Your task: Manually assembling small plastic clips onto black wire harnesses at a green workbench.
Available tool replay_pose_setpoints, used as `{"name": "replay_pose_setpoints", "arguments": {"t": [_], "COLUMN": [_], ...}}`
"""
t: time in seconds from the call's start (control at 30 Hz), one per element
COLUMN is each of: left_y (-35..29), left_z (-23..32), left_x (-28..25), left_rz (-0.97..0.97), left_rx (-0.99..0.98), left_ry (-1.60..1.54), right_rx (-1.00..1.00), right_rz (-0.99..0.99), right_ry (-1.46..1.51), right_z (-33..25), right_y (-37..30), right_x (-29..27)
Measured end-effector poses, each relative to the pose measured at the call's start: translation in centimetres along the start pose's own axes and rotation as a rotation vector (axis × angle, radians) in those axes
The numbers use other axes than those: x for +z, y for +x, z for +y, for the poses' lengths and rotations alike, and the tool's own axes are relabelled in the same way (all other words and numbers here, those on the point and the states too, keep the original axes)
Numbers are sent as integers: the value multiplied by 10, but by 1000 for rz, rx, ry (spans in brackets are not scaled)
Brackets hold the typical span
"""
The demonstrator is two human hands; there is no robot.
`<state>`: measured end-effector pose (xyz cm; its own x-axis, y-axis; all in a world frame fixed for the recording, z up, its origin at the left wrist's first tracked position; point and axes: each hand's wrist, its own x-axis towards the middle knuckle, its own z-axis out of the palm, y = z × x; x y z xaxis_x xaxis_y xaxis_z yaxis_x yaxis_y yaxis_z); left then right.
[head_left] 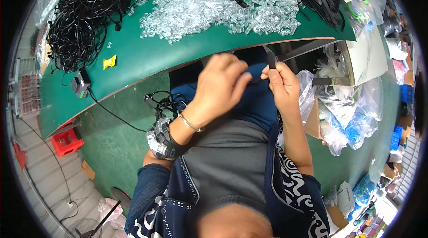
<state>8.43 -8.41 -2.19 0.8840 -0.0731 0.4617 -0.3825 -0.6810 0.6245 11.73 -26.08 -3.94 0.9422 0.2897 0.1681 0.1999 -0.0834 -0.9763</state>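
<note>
2 hands, left hand (221,85) and right hand (281,84), pinching black strap (271,58) between them, below green table (147,55)

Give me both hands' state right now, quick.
Left hand: closed, fingers curled at one end of a thin black strap.
Right hand: closed, pinching the same black strap.

Both hands, left hand (220,82) and right hand (281,82), are working in the open gap below the green table (133,66) edge. At twelve o'clock, the pile of clear plastic clips (223,6) is blocking the tabletop. At ten o'clock, tangled black cords (84,15) are crowding it. At three o'clock, plastic bags (347,104) are hemming in the right side.
</note>
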Motion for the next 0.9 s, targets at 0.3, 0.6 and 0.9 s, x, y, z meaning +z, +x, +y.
{"name": "replay_pose_setpoints", "arguments": {"t": [0.3, 0.6, 0.9], "left_y": [46, 37, 19], "left_z": [-48, -58, -15], "left_x": [17, 0, -17], "left_rz": [194, 212, 139], "left_rx": [-165, -181, -414], "left_ry": [340, 249, -388], "right_rx": [290, 262, 163], "right_rz": [-103, -62, -40], "right_ry": [197, 216, 164], "right_z": [-1, -5, -24], "right_y": [-6, 0, 5], "right_x": [0, 10, 24]}}
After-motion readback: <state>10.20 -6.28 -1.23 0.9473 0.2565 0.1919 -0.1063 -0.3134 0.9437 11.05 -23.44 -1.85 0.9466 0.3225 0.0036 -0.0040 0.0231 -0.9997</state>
